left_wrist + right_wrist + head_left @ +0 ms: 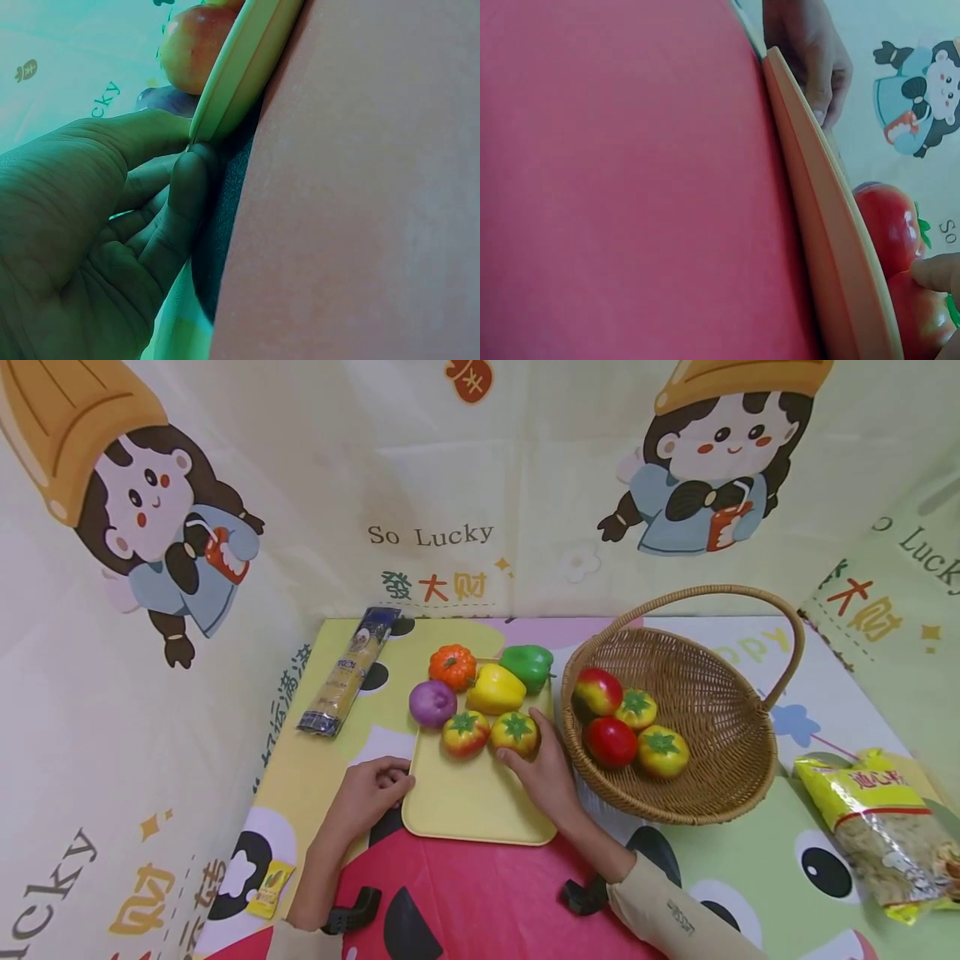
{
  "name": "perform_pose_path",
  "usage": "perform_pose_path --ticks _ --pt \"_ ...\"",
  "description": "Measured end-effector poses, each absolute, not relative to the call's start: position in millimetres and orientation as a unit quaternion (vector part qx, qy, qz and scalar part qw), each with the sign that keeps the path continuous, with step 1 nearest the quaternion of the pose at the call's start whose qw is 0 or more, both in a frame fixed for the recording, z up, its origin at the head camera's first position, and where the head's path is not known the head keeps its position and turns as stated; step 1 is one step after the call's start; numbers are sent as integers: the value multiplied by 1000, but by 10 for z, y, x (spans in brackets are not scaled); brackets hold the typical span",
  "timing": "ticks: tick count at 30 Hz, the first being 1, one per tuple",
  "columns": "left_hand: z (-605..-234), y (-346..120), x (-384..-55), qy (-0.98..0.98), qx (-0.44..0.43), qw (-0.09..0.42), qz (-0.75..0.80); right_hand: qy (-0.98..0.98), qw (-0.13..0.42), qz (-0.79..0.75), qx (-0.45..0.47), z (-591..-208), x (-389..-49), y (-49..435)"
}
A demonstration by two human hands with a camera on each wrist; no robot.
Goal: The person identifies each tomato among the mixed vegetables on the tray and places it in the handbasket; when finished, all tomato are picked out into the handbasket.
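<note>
On a pale yellow tray (480,806) lie a yellow bell pepper (496,690), a green bell pepper (527,667) and two yellow-red tomatoes with green leafy tops. My right hand (549,774) holds the right tomato (514,732), thumb on its near side and fingers round its right. Beside it sits the left tomato (465,734). An orange pumpkin (452,667) and a purple round vegetable (432,704) are at the tray's left rim. My left hand (369,797) pinches the tray's left edge between thumb and finger, as the left wrist view shows.
Right of the tray stands a wicker basket (712,718) with a tall handle, holding several red and yellow fruits. A noodle packet (351,672) lies at the back left, a small yellow sachet (270,888) near left, and a pasta bag (885,831) far right.
</note>
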State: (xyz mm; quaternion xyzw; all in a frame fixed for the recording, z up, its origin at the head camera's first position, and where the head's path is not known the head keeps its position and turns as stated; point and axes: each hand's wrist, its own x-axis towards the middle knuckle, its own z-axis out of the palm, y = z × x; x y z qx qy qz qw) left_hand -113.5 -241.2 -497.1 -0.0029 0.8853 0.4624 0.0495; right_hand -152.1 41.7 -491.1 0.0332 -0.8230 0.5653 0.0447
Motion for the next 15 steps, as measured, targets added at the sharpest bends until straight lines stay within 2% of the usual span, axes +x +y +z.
perform_pose_path --ticks 15 --pt "-4953 -2409 -1123 885 -2 51 463 -829 45 557 29 -4877 -1469 419"
